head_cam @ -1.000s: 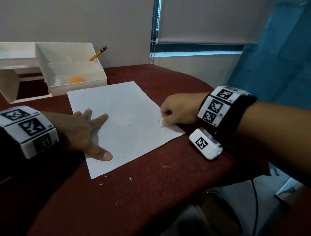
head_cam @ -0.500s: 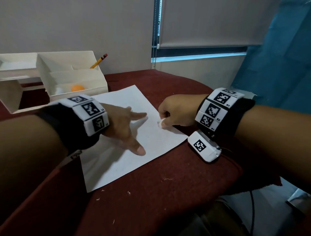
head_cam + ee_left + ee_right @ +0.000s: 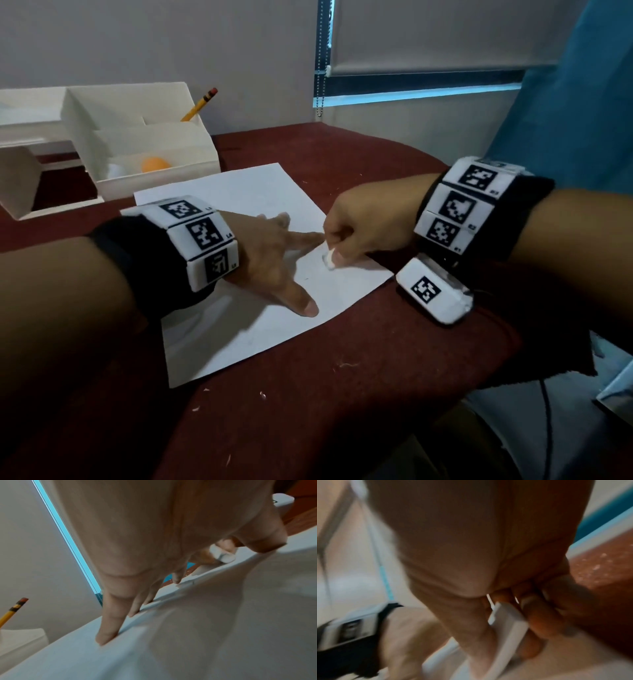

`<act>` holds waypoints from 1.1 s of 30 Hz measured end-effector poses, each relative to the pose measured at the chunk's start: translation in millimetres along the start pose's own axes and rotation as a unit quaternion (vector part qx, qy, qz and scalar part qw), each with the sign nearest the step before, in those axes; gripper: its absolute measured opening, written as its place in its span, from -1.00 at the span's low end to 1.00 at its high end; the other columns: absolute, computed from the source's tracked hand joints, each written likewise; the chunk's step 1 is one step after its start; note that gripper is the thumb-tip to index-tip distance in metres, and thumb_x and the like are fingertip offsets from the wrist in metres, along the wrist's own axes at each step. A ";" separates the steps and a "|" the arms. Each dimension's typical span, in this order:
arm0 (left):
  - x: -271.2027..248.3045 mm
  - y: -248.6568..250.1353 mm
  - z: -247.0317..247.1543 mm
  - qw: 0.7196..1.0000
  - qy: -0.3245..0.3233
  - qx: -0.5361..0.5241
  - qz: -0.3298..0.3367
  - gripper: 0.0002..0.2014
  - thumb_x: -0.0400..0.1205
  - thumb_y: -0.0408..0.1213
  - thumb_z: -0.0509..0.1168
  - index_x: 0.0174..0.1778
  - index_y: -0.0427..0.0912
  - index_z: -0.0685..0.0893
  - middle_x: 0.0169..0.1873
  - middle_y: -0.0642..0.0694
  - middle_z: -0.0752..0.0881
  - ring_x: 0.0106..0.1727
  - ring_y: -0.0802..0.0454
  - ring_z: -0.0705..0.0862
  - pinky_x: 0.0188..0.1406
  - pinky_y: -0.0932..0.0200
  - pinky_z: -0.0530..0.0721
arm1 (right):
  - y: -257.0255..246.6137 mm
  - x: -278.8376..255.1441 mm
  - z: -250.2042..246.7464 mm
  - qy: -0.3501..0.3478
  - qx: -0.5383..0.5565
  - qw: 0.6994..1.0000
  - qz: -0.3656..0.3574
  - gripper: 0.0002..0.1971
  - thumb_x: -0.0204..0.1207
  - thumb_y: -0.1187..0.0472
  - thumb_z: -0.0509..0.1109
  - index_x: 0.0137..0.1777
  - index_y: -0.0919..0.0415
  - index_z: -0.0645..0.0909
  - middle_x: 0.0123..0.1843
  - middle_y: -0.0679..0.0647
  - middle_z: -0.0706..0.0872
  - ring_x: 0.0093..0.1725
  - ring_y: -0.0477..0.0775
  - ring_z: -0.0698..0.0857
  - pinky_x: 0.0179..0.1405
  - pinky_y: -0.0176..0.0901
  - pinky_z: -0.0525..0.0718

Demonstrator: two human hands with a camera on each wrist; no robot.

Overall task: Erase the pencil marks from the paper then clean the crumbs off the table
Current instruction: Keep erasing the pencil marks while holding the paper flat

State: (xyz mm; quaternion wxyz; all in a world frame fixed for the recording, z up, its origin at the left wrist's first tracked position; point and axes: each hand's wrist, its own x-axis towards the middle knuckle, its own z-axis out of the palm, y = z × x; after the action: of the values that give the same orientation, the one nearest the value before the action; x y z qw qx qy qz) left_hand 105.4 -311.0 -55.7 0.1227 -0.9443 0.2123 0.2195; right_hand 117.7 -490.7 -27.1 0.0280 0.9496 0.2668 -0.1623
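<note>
A white sheet of paper (image 3: 239, 192) lies on the dark red table (image 3: 342, 394). My left hand (image 3: 274, 260) presses flat on the sheet with fingers spread; the left wrist view shows the fingertips (image 3: 106, 638) down on the paper (image 3: 223, 642). My right hand (image 3: 363, 226) pinches a small white eraser (image 3: 329, 256) against the sheet near its right edge, just off my left index finger. The eraser (image 3: 508, 626) sits between thumb and fingers in the right wrist view. Pale eraser crumbs (image 3: 263, 395) are scattered on the table in front of the sheet.
A white desk organizer (image 3: 144, 137) stands at the back left, holding a yellow pencil (image 3: 200, 103) and an orange ball (image 3: 156, 164). A window blind (image 3: 428, 34) and a blue curtain (image 3: 565, 102) hang beyond the table's right edge.
My left hand slid from the sheet's left edge to its middle, close to the right hand. The right hand with the eraser stays near the sheet's right edge.
</note>
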 end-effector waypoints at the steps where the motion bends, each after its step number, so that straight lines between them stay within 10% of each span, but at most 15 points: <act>1: 0.5 1.0 -0.1 1.000 -0.003 0.002 -0.003 0.10 0.18 0.69 0.16 0.55 0.56 -0.30 0.73 -0.04 -0.14 0.72 -0.23 0.01 0.57 -0.44 0.19 | 3.8 5.5 -1.3 0.023 -0.017 0.999 0.021 -0.74 0.62 -0.13 0.41 -0.14 0.03 0.73 -0.22 -0.08 0.73 -0.23 -0.08 0.67 -0.33 -0.22 0.52; 8: -4.4 7.0 -0.3 1.000 -0.014 0.006 -0.004 0.14 0.16 0.71 0.14 0.55 0.52 -0.36 0.72 -0.11 -0.24 0.72 -0.29 -0.12 0.56 -0.51 0.09 | -5.7 0.1 -1.2 -0.054 0.019 0.998 -0.027 -0.75 0.55 -0.13 0.47 -0.12 0.04 0.75 -0.26 -0.02 0.79 -0.31 -0.14 0.70 -0.26 -0.20 0.66; 13: -3.6 7.1 -0.2 1.000 -0.008 0.013 -0.005 0.17 0.16 0.71 0.13 0.57 0.47 -0.37 0.73 -0.10 -0.23 0.72 -0.29 -0.11 0.56 -0.51 0.11 | 3.9 19.8 -4.5 0.039 -0.017 0.999 0.014 -0.71 0.58 -0.13 0.44 -0.20 0.06 0.74 -0.33 -0.10 0.70 -0.30 -0.08 0.65 -0.34 -0.22 0.51; 17: -4.6 8.8 -1.6 1.000 -0.016 0.013 -0.014 0.18 0.17 0.70 0.14 0.59 0.44 -0.37 0.72 -0.09 -0.26 0.72 -0.27 -0.12 0.57 -0.49 0.08 | 5.4 7.4 -8.9 -0.065 -0.013 0.998 -0.009 -0.74 0.57 -0.11 0.46 -0.17 0.06 0.75 -0.30 -0.07 0.77 -0.35 -0.18 0.66 -0.35 -0.29 0.61; 22: -5.7 8.9 -1.2 1.000 -0.009 0.008 -0.010 0.18 0.18 0.68 0.18 0.60 0.45 -0.34 0.72 -0.07 -0.24 0.72 -0.27 -0.13 0.56 -0.50 0.08 | 17.6 17.6 -5.1 0.047 -0.043 0.998 0.028 -0.71 0.61 -0.08 0.43 -0.27 0.07 0.67 -0.32 -0.08 0.67 -0.28 -0.03 0.63 -0.34 -0.19 0.50; 27: -5.3 10.5 -1.3 1.000 -0.015 0.017 -0.012 0.19 0.17 0.69 0.15 0.61 0.43 -0.34 0.73 -0.10 -0.22 0.72 -0.30 -0.11 0.55 -0.49 0.12 | 9.7 1.4 -9.7 -0.077 -0.023 0.997 0.004 -0.76 0.57 -0.08 0.48 -0.19 0.07 0.74 -0.27 -0.06 0.78 -0.34 -0.14 0.65 -0.28 -0.20 0.62; 33: -4.7 9.9 -0.5 1.000 -0.014 0.011 -0.009 0.17 0.20 0.67 0.17 0.60 0.43 -0.36 0.72 -0.10 -0.24 0.72 -0.29 -0.13 0.56 -0.50 0.10 | 9.0 24.1 0.0 0.056 -0.054 0.996 0.045 -0.72 0.64 -0.08 0.39 -0.20 0.08 0.68 -0.24 -0.06 0.71 -0.24 -0.01 0.67 -0.36 -0.20 0.49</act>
State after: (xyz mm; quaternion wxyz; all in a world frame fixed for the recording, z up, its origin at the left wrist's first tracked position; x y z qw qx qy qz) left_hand 97.2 -318.3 -54.5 0.1384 -0.9416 0.2046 0.2290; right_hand 141.7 -486.4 -35.2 0.0718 0.9654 0.2330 -0.0926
